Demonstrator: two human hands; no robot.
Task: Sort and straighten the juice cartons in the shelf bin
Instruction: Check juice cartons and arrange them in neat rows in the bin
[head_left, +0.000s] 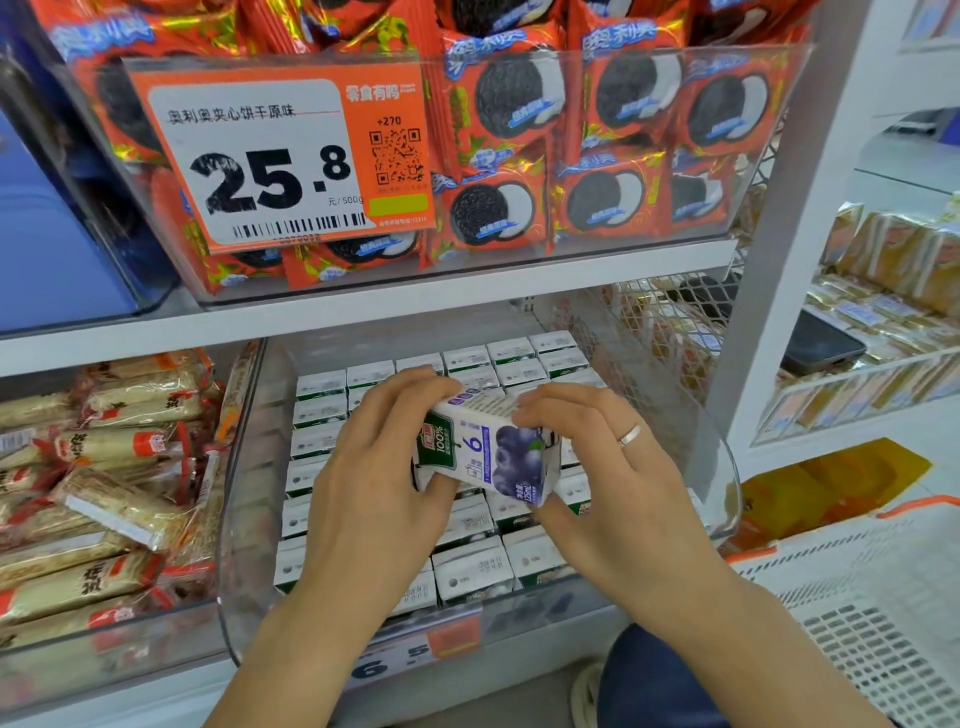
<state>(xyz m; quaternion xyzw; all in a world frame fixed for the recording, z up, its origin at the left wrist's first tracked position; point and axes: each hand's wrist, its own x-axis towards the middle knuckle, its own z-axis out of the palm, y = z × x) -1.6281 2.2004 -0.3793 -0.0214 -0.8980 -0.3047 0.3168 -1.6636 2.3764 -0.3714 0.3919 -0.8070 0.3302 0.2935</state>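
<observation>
— Overhead, what is seen first?

— A clear upper bin (675, 249) packed with orange cookie packets (519, 104) is seen on the shelf above, with a big orange price tag (280, 156) marked 25.8 fixed to its front. To the left of the lower level, pale wrapped snack bars (104, 467) are heaped in a neighbouring bin. At the lower right, a white perforated basket (857, 597) is seen, with an orange rim.

— And the shelf bin itself?

— A clear, round-fronted shelf bin (727, 467) is filled with rows of white-topped juice cartons (467, 566) standing upright and close together. Much of the middle rows is blocked from view by the two hands.

— What is held?

— One blueberry carton (488, 452) is held on its side just above the standing rows, near the bin's middle. It is gripped at its left end by the left hand (374, 467), fingers curled over the top and thumb below. Its right end is grasped by the right hand (613, 478), on which a ring (629, 434) is worn.
</observation>
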